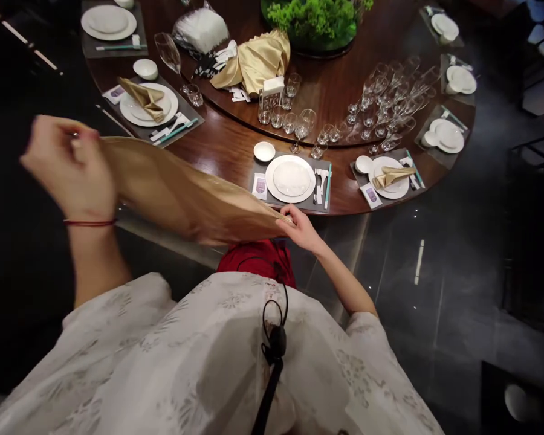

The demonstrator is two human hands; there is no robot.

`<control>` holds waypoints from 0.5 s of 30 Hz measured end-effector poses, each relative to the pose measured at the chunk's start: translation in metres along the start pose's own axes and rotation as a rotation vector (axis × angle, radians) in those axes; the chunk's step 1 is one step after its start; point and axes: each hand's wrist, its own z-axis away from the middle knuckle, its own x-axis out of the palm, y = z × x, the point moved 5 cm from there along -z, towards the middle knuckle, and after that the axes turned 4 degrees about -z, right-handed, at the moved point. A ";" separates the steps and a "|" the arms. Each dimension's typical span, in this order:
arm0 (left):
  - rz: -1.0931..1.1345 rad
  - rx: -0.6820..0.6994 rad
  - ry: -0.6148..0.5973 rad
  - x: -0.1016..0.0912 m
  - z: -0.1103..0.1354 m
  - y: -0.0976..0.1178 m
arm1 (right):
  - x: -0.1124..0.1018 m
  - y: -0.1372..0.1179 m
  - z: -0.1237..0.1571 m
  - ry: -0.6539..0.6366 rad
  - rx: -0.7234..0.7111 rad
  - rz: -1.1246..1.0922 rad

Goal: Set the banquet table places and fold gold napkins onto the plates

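Note:
Stretched between my two hands is a gold cloth napkin [199,199], held in the air at the table's near edge and slightly blurred. My left hand [75,166], with a red cord at the wrist, is closed on one end, raised to the left. Closed on the other end, my right hand [300,228] is lower and just in front of a place setting. That setting has a white plate [278,187] with a smaller one on it, a small white bowl [264,151], and cutlery with teal chopsticks [328,187] on a grey placemat [312,207].
Folded gold napkins [145,99] [393,176] stand on the plates to either side. The turntable [326,109] carries a heap of gold napkins [263,60], many glasses [385,90], a napkin holder [272,93] and a green plant centrepiece [317,21].

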 end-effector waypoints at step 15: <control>0.737 -0.141 -0.452 0.070 0.142 0.054 | 0.077 -0.096 0.017 0.301 -0.277 0.139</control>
